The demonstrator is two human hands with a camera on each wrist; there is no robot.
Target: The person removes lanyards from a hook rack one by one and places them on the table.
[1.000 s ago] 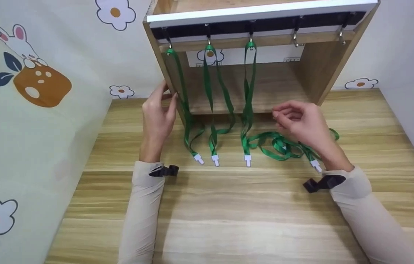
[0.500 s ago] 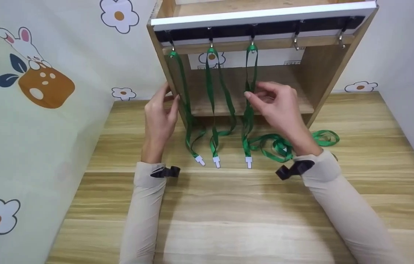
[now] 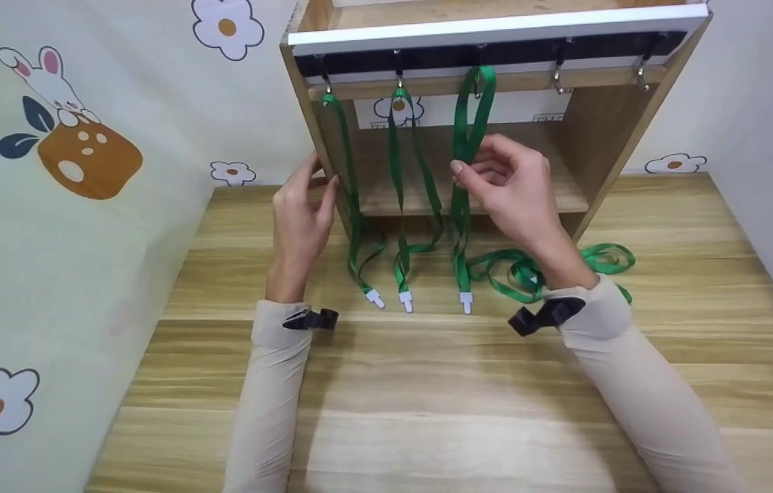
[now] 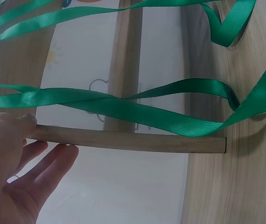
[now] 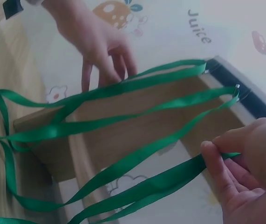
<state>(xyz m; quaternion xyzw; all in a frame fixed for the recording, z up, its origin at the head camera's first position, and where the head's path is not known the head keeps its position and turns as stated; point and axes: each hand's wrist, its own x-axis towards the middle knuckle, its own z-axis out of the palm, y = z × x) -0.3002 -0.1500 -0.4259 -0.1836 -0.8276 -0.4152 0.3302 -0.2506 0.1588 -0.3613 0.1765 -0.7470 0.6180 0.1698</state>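
Observation:
With thumb and fingers, my right hand (image 3: 516, 185) pinches the third green lanyard (image 3: 460, 130) partway down its strap. That lanyard's top loop stands up in front of the middle hook (image 3: 477, 87), its tip above the hook's end. Its white clip (image 3: 466, 301) lies on the table. My left hand (image 3: 300, 212) grips the left side panel (image 4: 123, 140) of a wooden rack, fingers on both faces in the left wrist view. Two more green lanyards, the leftmost one (image 3: 345, 157) and its neighbour (image 3: 394, 157), hang from the two left hooks.
Further green lanyards (image 3: 612, 257) lie coiled on the wood-grain table (image 3: 393, 411), partly hidden under the right forearm. Two hooks on the right, including the outermost hook (image 3: 642, 74), carry nothing. A patterned wall (image 3: 153, 89) stands to the left and behind.
My right hand has moved left from over the coiled lanyards to the third lanyard and taken hold of it. The loop has risen from hanging on the hook. My left hand stays on the panel.

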